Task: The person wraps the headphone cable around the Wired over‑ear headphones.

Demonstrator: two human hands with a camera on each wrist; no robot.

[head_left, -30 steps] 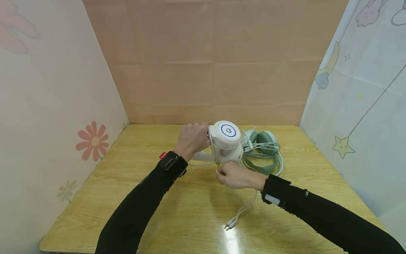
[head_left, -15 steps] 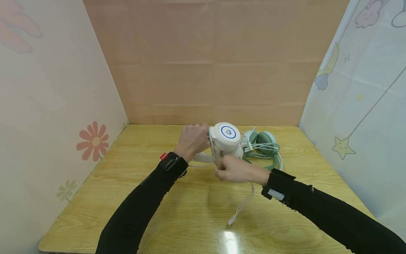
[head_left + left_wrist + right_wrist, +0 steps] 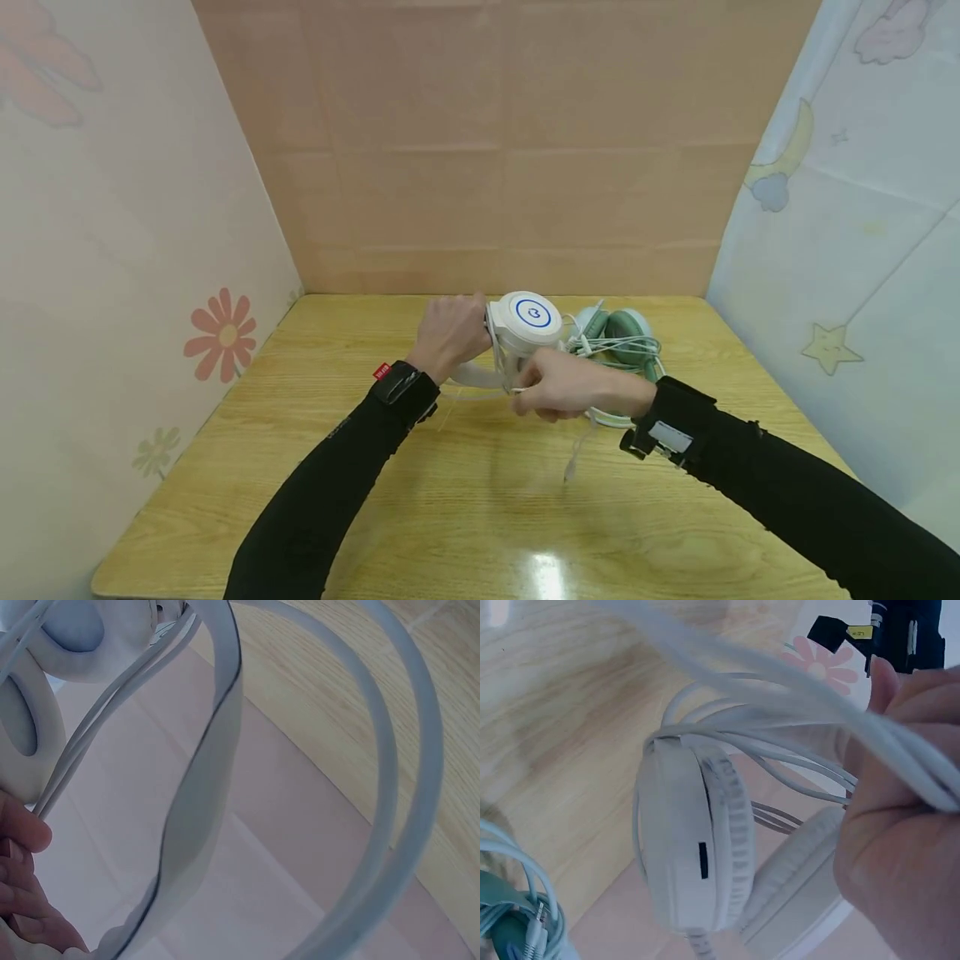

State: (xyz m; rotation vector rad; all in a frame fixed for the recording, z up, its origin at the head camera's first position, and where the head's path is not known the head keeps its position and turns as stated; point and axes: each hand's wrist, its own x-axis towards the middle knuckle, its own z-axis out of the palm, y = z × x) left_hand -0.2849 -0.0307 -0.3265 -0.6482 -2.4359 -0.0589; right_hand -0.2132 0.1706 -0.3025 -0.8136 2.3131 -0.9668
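White headphones (image 3: 525, 325) with a blue ring on the ear cup are held above the table by my left hand (image 3: 452, 335). Its fingers grip them at the band's side, partly hidden in the head view. In the left wrist view, the curved headband (image 3: 199, 787) and pale cable loops fill the middle. My right hand (image 3: 573, 385) pinches the white cable (image 3: 780, 682) just in front of the ear cups. Several cable strands wrap around one ear cup (image 3: 675, 832) in the right wrist view. A free cable end (image 3: 572, 467) hangs below my right hand.
Green headphones (image 3: 626, 332) with a bundled pale cable lie on the wooden table (image 3: 360, 500), behind and right of my right hand. A brown backdrop (image 3: 495, 167) stands at the table's rear. Patterned cloth walls flank both sides.
My right hand has moved slightly away and to the right, pulling the cable. The hanging cable end has drawn back from the table's front. My left hand has stayed almost still.
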